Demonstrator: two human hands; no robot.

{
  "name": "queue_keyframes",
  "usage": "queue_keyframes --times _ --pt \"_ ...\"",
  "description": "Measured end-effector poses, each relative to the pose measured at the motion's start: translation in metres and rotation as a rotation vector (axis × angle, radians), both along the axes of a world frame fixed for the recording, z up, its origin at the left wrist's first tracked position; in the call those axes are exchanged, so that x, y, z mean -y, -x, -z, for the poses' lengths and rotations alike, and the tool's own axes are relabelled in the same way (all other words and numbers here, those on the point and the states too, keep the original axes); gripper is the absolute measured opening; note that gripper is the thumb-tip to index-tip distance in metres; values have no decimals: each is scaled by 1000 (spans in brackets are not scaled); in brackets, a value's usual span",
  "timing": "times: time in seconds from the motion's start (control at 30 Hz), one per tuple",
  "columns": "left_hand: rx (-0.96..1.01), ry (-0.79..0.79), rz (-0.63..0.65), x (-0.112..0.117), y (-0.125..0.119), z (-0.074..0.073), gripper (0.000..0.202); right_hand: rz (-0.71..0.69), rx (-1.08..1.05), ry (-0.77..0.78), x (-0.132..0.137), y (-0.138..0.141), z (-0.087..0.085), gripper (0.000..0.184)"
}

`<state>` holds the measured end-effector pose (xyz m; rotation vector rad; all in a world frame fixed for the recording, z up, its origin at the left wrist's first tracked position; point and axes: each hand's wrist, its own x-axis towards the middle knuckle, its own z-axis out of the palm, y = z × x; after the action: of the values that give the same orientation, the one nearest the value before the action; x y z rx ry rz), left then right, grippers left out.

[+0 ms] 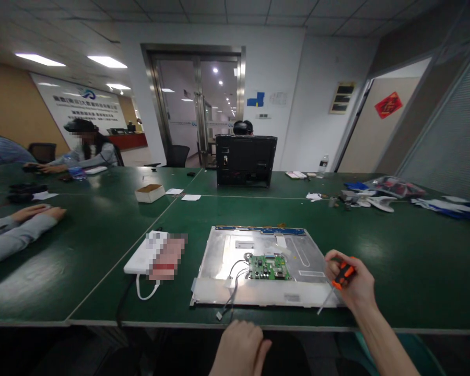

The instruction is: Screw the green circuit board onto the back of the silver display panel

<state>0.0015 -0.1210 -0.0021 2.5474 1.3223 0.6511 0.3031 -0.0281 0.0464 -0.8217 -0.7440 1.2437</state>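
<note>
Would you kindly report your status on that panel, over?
Right hand shut on screwdriver, tip by right edge of panel. Left hand low, grip unclear. Circuit board exposed; loose cable at front.

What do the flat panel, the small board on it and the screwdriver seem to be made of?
Panel: likely sheet metal, dull silver; it reflects the ceiling light. Board: probably green circuit laminate, with small parts. Screwdriver, in the right hand: orange and black handle, plastic or rubber; thin shaft looks like steel.
</note>
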Motion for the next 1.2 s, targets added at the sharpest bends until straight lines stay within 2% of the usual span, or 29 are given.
queue_keyframes --times 0.1,0.23,0.33,0.4,0.5,0.63,0.73,0.97,1.1,1.2 --pt "277 -170 -161 -25 0 -13 28 86 -72 -4 -3 -5 13 26" --pt "474 -225 -280 -68 19 -47 21 261 -110 39 -2 -3 27 22" --pt "435 -238 -325 -108 30 -69 15 294 -125 29 -1 2 36 22" --pt "282 -178 -316 -134 30 -76 14 302 -133 14 0 6 40 22" --pt "-104 51 -190 -167 18 -75 18 300 -135 -2 2 7 43 22" --pt "-186 118 -171 -200 -11 -61 27 283 -125 -12 5 8 43 23" --pt "-236 145 -187 -215 -27 -52 25 277 -116 -18 6 9 43 23" --pt "-310 179 -187 -224 -35 -42 27 260 -106 -44 4 8 47 25" --pt "-293 175 -190 -221 -35 -45 28 252 -98 -52 5 8 46 26" --pt "-251 152 -180 -215 -35 -52 17 249 -97 -57 6 8 46 26"
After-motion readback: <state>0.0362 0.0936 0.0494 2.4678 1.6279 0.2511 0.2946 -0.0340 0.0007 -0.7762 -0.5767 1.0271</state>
